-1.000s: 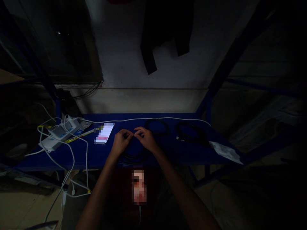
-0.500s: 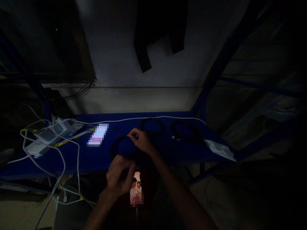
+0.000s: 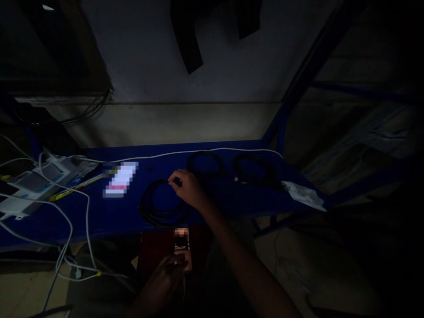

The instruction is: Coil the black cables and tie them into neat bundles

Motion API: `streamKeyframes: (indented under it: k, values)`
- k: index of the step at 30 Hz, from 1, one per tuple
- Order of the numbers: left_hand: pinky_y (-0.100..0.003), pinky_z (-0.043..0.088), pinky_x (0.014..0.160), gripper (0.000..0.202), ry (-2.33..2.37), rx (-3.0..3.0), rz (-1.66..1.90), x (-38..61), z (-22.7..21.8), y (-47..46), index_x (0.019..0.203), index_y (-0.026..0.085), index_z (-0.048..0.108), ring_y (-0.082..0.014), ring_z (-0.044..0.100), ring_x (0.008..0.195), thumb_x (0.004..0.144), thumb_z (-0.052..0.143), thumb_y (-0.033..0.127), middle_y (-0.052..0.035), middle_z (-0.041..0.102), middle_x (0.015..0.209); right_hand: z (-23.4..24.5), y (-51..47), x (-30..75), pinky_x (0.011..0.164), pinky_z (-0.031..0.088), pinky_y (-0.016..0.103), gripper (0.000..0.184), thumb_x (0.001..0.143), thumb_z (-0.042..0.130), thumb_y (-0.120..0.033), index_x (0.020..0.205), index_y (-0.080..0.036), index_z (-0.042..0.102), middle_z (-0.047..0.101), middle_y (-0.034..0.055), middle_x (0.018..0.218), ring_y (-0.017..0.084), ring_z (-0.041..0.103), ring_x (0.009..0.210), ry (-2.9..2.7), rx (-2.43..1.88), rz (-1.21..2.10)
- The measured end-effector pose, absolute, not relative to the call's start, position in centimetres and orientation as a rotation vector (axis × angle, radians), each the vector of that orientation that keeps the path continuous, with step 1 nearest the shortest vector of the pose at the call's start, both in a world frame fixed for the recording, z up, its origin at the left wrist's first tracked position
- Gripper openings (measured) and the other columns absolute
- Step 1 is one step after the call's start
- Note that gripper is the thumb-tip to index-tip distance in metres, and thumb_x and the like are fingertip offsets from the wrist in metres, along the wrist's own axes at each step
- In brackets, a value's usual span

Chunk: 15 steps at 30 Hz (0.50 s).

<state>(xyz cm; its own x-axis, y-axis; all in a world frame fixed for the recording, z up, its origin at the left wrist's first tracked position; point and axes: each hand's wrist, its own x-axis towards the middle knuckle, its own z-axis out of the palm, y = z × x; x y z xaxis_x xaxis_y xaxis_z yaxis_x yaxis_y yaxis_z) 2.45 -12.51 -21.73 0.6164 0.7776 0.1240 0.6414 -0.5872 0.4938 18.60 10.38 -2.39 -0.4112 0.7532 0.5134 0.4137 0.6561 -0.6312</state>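
Note:
Thumb and fingertips of my right hand [image 3: 185, 185] pinch the far edge of a coiled black cable [image 3: 159, 217] that lies on the blue shelf. My left hand [image 3: 165, 274] is lower down, its fingers stretched over the bottom part of a lit phone [image 3: 181, 242]. The phone rests on a dark red surface [image 3: 150, 247] just in front of the shelf, a cord at its lower end. Beyond my right hand lies a second black cable coil [image 3: 206, 175]. To its right is a third coil [image 3: 251, 180] with a pale connector end.
A blue metal shelf [image 3: 212, 207] spans the view. On its left are a bright phone [image 3: 121, 179], a yellow pen-like stick [image 3: 76, 187], and a white power strip [image 3: 31, 187] with tangled white cords. A crumpled clear bag [image 3: 304, 195] sits at the right end. Dark clothing [image 3: 187, 39] hangs on the wall.
My left hand has moved down from beside the near coil onto the lower phone, whose picture has changed. The right hand still pinches the cable. The view has shifted slightly.

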Motion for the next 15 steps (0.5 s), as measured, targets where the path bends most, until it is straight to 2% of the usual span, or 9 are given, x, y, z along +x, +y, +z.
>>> streamKeyframes:
  k: [2, 6, 10, 15]
  values:
    - [-0.041, 0.058, 0.110, 0.059, 1.121, 2.437, 0.497, 1.9, -20.1, -12.9, 0.153, 0.038, 0.056, -0.0237, 0.066, 0.133, 0.101, 0.051, 0.010, -0.0033, 0.069, 0.146, -2.3, 10.3, 18.6, 0.088, 0.049, 0.033, 0.018, 0.092, 0.068, -0.007, 0.088, -0.024, 0.066, 0.074, 0.0014, 0.096, 0.020, 0.067, 0.097, -2.075, -0.902, 0.500]
    - [-0.044, 0.065, 0.099, 0.055, 1.315, 2.415, 0.896, 0.5, -18.1, -13.4, 0.146, 0.036, 0.063, -0.0259, 0.076, 0.116, 0.099, 0.054, 0.010, -0.0026, 0.080, 0.125, -2.2, 10.0, 18.6, 0.089, 0.048, 0.035, 0.017, 0.095, 0.065, -0.008, 0.092, -0.025, 0.063, 0.072, 0.0024, 0.097, 0.021, 0.065, 0.098, -2.106, -0.907, 0.473]
    - [-0.043, 0.067, 0.088, 0.051, 1.489, 2.306, 1.360, -0.2, -16.1, -13.6, 0.137, 0.031, 0.069, -0.0273, 0.079, 0.105, 0.095, 0.061, 0.004, -0.0045, 0.082, 0.113, -2.0, 9.7, 18.6, 0.086, 0.048, 0.034, 0.014, 0.097, 0.061, -0.011, 0.097, -0.025, 0.062, 0.070, 0.0027, 0.099, 0.021, 0.065, 0.094, -2.102, -0.954, 0.494]
    - [-0.037, 0.064, 0.073, 0.056, 1.449, 2.269, 1.671, 0.1, -11.5, -12.6, 0.131, 0.023, 0.073, -0.0245, 0.077, 0.089, 0.085, 0.068, -0.008, -0.0054, 0.081, 0.101, -2.1, 9.9, 18.5, 0.088, 0.050, 0.034, 0.017, 0.097, 0.060, -0.009, 0.095, -0.026, 0.060, 0.072, 0.0026, 0.099, 0.021, 0.066, 0.095, -2.091, -0.942, 0.493]
